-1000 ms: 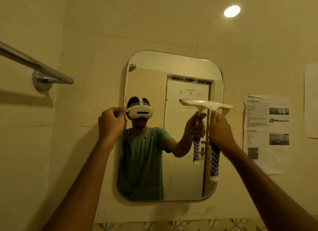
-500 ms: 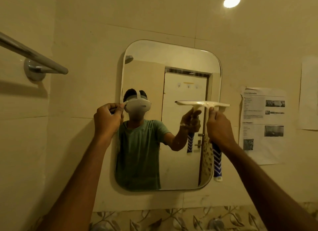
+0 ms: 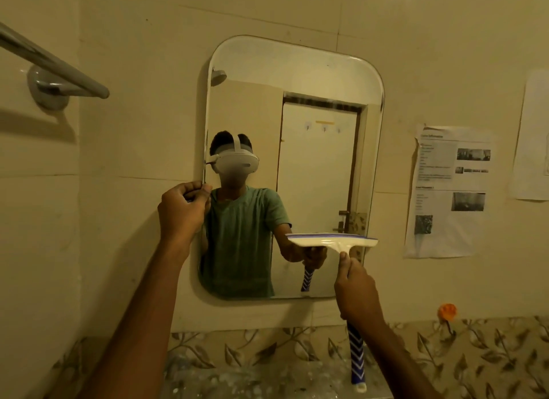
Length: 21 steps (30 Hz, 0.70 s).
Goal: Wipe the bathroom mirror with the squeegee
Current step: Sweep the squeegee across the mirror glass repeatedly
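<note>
A rounded rectangular mirror (image 3: 320, 81) hangs on the beige tiled wall in front of me. My right hand (image 3: 358, 291) grips the squeegee (image 3: 332, 242) by its blue-and-white striped handle; the white blade lies flat against the glass at the lower right part of the mirror. My left hand (image 3: 182, 211) is closed around the mirror's left edge at mid height. The glass reflects a person in a green shirt with a headset.
A chrome towel bar (image 3: 53, 63) juts out at the upper left. Printed paper sheets (image 3: 448, 190) are stuck to the wall right of the mirror. An orange hook (image 3: 447, 312) sits above the leaf-patterned tile band (image 3: 267, 357) below.
The squeegee blade has slid down the right side of the mirror, from mid height to near the bottom. My left hand kept its hold on the mirror's left edge.
</note>
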Each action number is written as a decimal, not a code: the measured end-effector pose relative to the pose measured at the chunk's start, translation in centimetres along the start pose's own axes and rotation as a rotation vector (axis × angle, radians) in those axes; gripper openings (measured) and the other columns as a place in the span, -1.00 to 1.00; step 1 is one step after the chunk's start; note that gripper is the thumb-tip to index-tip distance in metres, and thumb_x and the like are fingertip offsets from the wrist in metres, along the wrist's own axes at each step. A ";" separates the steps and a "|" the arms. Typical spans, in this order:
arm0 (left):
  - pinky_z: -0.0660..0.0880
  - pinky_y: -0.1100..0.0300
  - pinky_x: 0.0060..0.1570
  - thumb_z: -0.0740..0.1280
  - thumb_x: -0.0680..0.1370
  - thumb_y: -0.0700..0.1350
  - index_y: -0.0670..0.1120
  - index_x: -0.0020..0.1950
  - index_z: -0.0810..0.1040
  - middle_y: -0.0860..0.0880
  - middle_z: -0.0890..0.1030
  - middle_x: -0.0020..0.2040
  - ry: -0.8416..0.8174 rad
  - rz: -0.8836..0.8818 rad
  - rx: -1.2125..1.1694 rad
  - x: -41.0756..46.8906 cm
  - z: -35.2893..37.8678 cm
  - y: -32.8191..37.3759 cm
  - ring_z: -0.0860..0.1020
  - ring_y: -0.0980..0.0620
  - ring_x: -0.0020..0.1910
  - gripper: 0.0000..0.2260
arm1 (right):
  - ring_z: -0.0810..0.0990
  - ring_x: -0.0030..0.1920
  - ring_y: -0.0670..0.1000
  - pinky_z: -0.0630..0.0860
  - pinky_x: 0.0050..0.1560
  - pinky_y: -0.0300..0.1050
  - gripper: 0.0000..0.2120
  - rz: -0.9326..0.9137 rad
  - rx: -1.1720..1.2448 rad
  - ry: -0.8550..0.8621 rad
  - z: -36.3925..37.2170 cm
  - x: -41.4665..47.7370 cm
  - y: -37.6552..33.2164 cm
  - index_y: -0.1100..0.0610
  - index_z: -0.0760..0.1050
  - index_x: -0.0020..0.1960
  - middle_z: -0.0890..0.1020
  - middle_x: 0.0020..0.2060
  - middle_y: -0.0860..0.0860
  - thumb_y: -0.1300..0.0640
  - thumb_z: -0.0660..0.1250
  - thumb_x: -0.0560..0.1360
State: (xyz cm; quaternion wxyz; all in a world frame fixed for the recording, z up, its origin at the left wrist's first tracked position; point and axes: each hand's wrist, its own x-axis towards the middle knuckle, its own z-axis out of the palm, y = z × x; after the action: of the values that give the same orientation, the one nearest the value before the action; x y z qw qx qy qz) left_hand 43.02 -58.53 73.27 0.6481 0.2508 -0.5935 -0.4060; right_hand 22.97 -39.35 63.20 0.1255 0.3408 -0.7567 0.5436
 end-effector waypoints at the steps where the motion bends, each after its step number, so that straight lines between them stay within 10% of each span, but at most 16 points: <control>1: 0.59 -0.03 0.08 0.39 0.54 -0.07 -0.12 0.14 0.58 -0.12 0.67 -0.03 -0.005 -0.013 -0.007 -0.3 -0.1 0.0 0.65 -0.05 -0.02 -0.78 | 0.58 -0.37 0.04 0.64 -0.31 0.09 -0.66 0.016 0.000 -0.011 0.1 -0.4 0.1 -0.06 0.34 -0.21 0.56 -0.36 0.06 -0.08 -0.04 0.67; 9: 0.58 0.24 -0.03 0.43 0.49 -0.19 -0.12 0.15 0.60 -0.09 0.67 0.02 0.030 -0.053 -0.170 -0.7 -0.5 -0.7 0.64 0.02 0.01 -0.76 | 0.54 -0.33 -0.01 0.45 -0.35 -0.11 -0.60 -0.134 0.053 0.143 -2.6 4.3 -3.8 0.08 0.45 -0.14 0.56 -0.32 0.01 -0.10 -0.02 0.67; 15: 0.57 -0.02 0.14 0.42 0.46 -0.32 -0.16 0.17 0.61 -0.13 0.67 0.05 0.090 -0.073 -0.337 -2.4 -0.7 -3.2 0.64 -0.09 0.08 -0.72 | 0.50 -0.44 -0.05 0.36 -0.47 -0.20 -0.66 -0.052 0.033 0.075 -0.1 2.5 -0.6 -0.01 0.39 -0.16 0.53 -0.40 0.01 -0.08 -0.02 0.67; 21: 0.59 0.31 -0.06 0.43 0.46 -0.30 -0.08 0.09 0.62 0.00 0.68 -0.04 0.099 -0.055 -0.287 -4.7 -1.7 -6.2 0.66 0.17 -0.08 -0.75 | 0.49 -0.45 -0.09 0.28 -0.47 -0.22 -0.61 0.052 -0.006 0.039 2.2 -2.0 3.1 0.01 0.39 -0.24 0.52 -0.44 -0.01 -0.08 -0.01 0.67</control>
State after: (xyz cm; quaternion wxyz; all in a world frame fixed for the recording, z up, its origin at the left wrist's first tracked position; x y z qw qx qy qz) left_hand 43.40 -58.29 65.26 0.6944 0.1913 -0.4897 -0.4913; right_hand 22.83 -40.08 59.00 0.1269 0.3102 -0.7644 0.5508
